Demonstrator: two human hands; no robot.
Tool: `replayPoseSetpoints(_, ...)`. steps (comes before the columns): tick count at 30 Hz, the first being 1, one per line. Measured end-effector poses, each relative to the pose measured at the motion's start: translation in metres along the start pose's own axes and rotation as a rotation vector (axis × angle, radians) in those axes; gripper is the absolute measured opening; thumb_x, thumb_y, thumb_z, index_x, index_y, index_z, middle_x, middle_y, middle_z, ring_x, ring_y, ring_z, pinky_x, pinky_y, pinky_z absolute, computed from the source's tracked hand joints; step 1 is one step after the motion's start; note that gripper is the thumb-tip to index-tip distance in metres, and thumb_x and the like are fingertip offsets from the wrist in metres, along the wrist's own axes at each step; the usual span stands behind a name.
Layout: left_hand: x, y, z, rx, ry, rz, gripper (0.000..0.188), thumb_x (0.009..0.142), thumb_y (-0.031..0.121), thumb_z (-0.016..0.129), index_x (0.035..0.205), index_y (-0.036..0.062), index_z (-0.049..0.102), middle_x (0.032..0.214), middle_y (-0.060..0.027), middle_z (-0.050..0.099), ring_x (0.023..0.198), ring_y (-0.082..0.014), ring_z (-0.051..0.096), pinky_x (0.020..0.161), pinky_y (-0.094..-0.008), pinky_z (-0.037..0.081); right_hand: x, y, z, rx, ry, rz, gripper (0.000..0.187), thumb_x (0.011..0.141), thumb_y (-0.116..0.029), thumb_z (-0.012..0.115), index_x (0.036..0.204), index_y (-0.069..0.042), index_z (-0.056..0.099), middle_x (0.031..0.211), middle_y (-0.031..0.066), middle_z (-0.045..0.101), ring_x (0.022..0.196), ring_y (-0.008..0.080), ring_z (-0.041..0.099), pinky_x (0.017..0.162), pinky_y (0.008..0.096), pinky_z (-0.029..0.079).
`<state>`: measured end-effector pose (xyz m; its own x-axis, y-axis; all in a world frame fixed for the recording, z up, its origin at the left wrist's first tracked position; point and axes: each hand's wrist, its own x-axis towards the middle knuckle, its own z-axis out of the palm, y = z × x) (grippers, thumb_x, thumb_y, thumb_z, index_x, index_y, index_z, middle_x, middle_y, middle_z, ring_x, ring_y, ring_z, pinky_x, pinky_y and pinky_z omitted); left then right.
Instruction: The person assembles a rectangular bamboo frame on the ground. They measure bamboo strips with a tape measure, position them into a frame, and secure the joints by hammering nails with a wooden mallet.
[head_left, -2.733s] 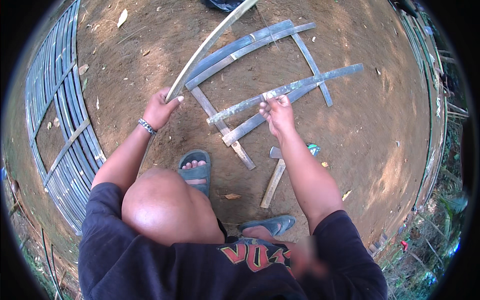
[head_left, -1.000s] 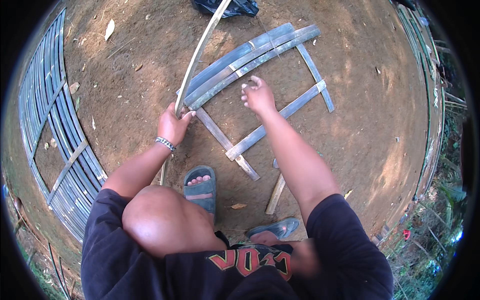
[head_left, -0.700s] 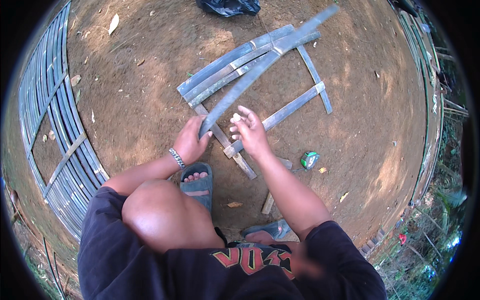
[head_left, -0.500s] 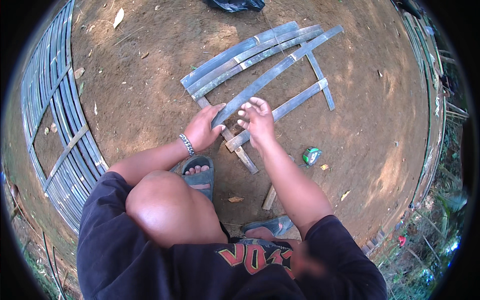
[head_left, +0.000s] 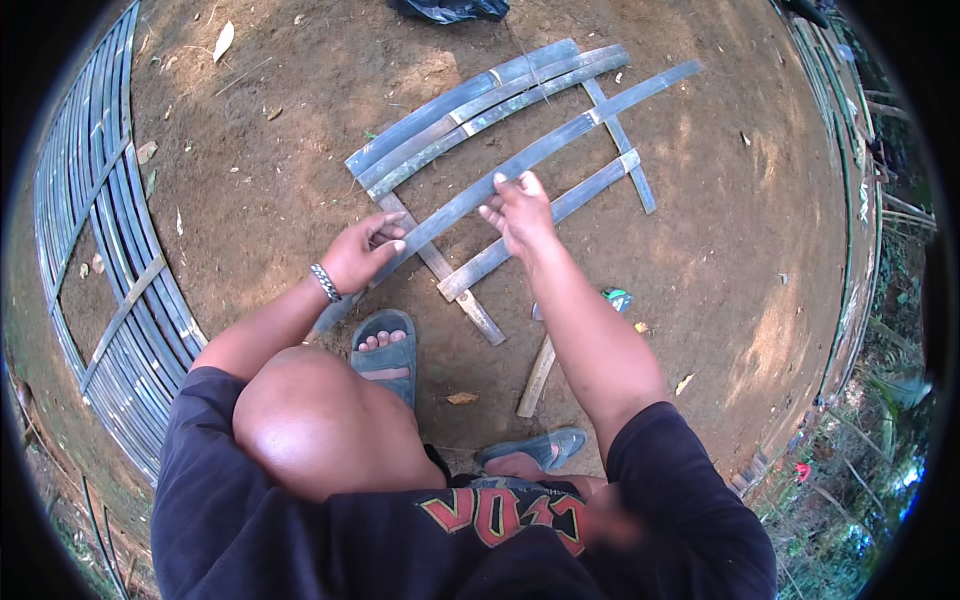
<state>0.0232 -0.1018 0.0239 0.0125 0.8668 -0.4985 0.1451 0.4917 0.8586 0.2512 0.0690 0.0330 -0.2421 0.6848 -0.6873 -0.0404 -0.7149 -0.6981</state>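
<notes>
A long, grey-green bamboo slat (head_left: 548, 152) slants across the frame in front of me, from beside my left foot up to the far right. My left hand (head_left: 362, 256), wearing a chain bracelet, is closed around its near part, thumb and fingers bent over it. Farther up, my right hand (head_left: 525, 215) pinches the slat's edge with thumb and forefinger, the other fingers curled. Beneath lie two crosspieces, a near one (head_left: 475, 315) and a far one (head_left: 636, 182). One shorter slat (head_left: 585, 200) rests across them on the near side. Several joined slats (head_left: 465, 120) lie on the far side.
A finished-looking panel of bamboo strips (head_left: 120, 260) lies at left. A green tape measure (head_left: 617, 298) shows partly behind my right forearm, near a short wood piece (head_left: 537, 380). Black plastic (head_left: 455, 8) lies at the top. Long poles (head_left: 850, 190) line the right side.
My left hand has moved back toward me along the slat. The right hand, raised with loose fingers before, has come onto the slat. The slat has shifted slightly nearer the short slat.
</notes>
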Motion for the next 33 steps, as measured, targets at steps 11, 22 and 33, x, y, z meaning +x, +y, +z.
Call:
replayPoseSetpoints(11, -0.008, -0.017, -0.048, 0.313, -0.105, -0.226, 0.028, 0.095, 0.016, 0.069, 0.120, 0.0030, 0.070, 0.100, 0.0001, 0.073, 0.088, -0.0101, 0.066, 0.082, -0.0290, 0.053, 0.068, -0.067, -0.045, 0.046, 0.078, -0.080, 0.019, 0.104, -0.017, 0.062, 0.120, -0.013, 0.053, 0.107, 0.0027, 0.062, 0.095, 0.0192, 0.063, 0.083, 0.0406, 0.057)
replayPoseSetpoints(22, 0.040, -0.023, -0.011, -0.326, 0.081, -0.218, 0.014, 0.093, 0.009, 0.074, 0.099, 0.0053, 0.062, 0.092, -0.0019, 0.072, 0.079, -0.0078, 0.067, 0.069, -0.0243, 0.054, 0.082, -0.084, -0.034, 0.051, 0.123, -0.068, 0.066, 0.104, -0.007, 0.056, 0.160, -0.009, 0.019, 0.144, 0.0162, 0.049, 0.133, 0.0353, 0.051, 0.098, 0.0520, 0.054)
replayPoseSetpoints(33, 0.028, -0.039, 0.001, -0.155, 0.484, -0.250, 0.026, 0.089, 0.015, 0.079, 0.100, 0.0016, 0.060, 0.081, -0.0042, 0.070, 0.070, -0.0104, 0.067, 0.065, -0.0272, 0.054, 0.079, -0.050, -0.004, -0.018, 0.157, -0.064, 0.090, 0.097, 0.002, 0.059, 0.164, -0.014, 0.001, 0.160, 0.0233, 0.032, 0.135, 0.0361, 0.050, 0.098, 0.0489, 0.055)
